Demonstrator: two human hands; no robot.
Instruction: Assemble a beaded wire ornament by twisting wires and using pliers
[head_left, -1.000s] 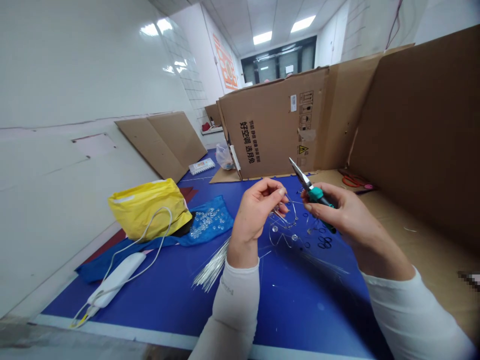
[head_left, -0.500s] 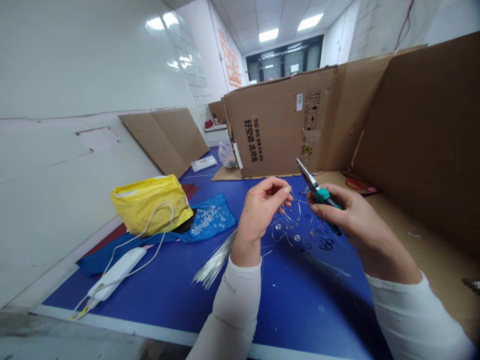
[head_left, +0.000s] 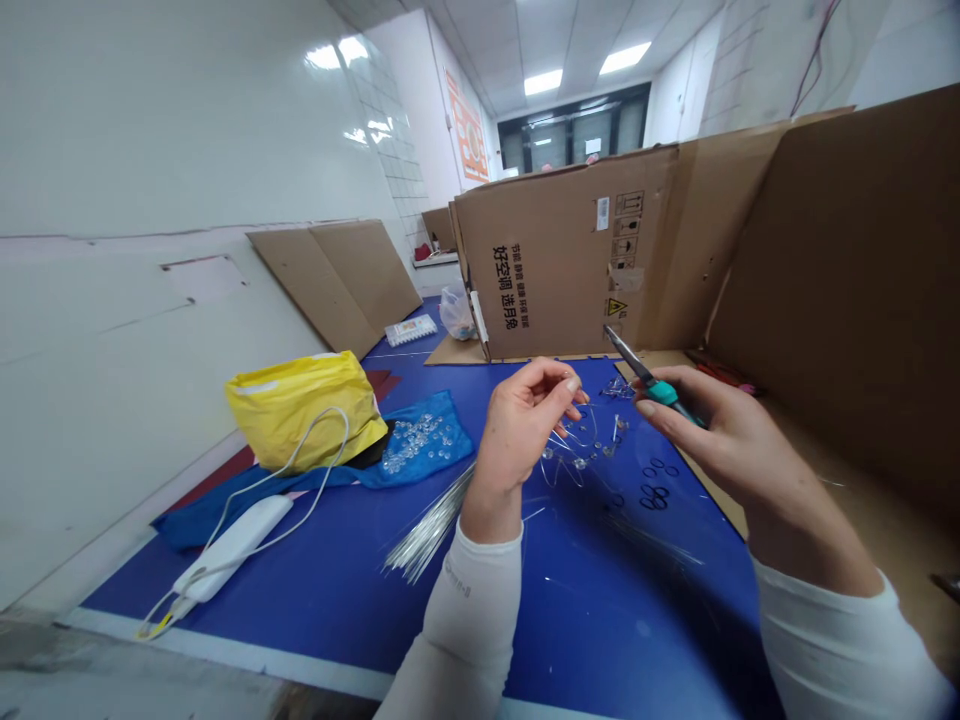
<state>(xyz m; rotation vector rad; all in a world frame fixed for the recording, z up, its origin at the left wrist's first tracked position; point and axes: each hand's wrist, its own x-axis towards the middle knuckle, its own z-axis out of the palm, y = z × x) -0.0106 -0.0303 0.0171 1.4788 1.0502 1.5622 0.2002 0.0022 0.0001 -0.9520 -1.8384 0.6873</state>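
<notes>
My left hand [head_left: 525, 425] is closed in a pinch on a thin silvery wire. Curved lengths of wire with clear beads [head_left: 580, 463] hang just below those fingers; exactly how they join is hard to see. In my right hand [head_left: 716, 425] are needle-nose pliers [head_left: 637, 368] with teal-and-black handles, their jaws pointing up and to the left, apart from the wire. Black rings [head_left: 656, 497] lie on the blue table [head_left: 600, 630] below the right hand. A bundle of straight silvery wires [head_left: 431, 525] rests beside my left forearm.
Clear beads [head_left: 420, 440] are spread on a blue cloth at left, near a yellow bag [head_left: 307, 405]. A white power strip [head_left: 232, 550] with its cable lies at front left. Cardboard walls [head_left: 562, 260] stand behind and at right; red-handled scissors [head_left: 724, 370] lie there.
My right hand has moved right with the pliers, away from my left hand. The left hand stays nearly still, and the beaded wire below it has swung slightly left.
</notes>
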